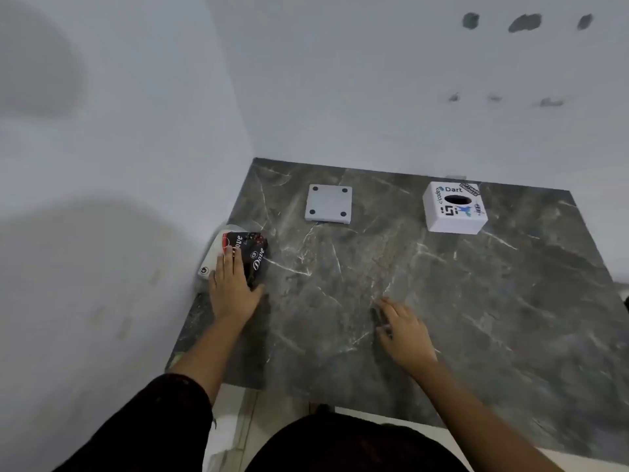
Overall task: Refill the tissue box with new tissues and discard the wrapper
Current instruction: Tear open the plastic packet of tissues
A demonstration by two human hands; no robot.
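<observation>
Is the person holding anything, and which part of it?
The left hand lies on the near end of the black-and-white Dove tissue pack; a real grip can't be told. The right hand holds nothing.

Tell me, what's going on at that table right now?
Left hand flat on the Dove tissue pack at the table's left edge. Right hand empty, resting on the marble tabletop. Tissue box and its base plate sit apart, untouched. Path clear.

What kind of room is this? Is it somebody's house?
Probably a home or small office corner, though it is hard to be sure. A dark marble-look table sits against plain white walls, and on it are a stickered white tissue box and a Dove tissue pack under the left hand.
</observation>
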